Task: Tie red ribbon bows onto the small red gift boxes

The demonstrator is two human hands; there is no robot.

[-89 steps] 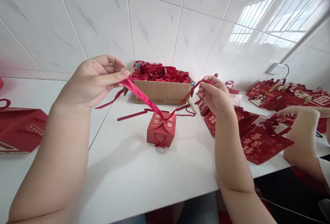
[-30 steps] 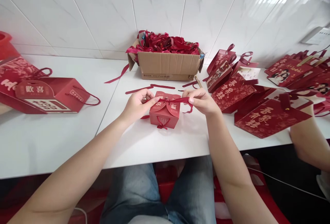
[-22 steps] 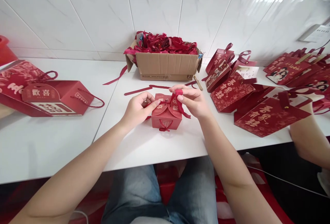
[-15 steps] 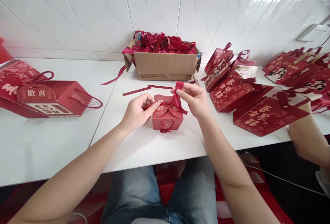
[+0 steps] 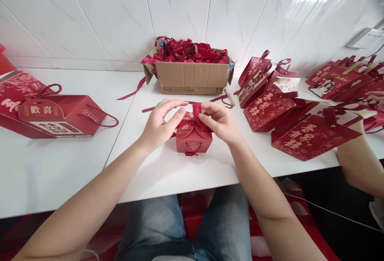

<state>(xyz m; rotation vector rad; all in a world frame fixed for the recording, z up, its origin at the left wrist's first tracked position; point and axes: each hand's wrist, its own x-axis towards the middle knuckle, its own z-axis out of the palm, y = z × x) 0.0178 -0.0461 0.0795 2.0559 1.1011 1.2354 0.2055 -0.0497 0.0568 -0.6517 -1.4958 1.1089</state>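
Observation:
A small red gift box (image 5: 194, 143) with gold lettering and a twisted red cord on its front stands on the table before me. A red ribbon (image 5: 196, 110) rises in a loop over its folded top. My right hand (image 5: 220, 121) pinches this ribbon between thumb and fingers, above the box's right side. On the other side, my left hand (image 5: 160, 125) hovers by the top of the box, thumb and forefinger apart, their tips close to the ribbon. My fingers partly hide the back of the box.
A cardboard box (image 5: 193, 77) heaped with red ribbons stands against the tiled wall. Larger red gift boxes (image 5: 72, 109) lie at the left. Several red gift bags (image 5: 310, 137) stand at the right, where another person's arm (image 5: 357, 161) reaches in. Loose strips (image 5: 147, 109) lie behind my hands.
My right hand has moved left and slightly down with the ribbon, now over the box's middle. My left hand has risen from the knot area, its thumb and forefinger spreading.

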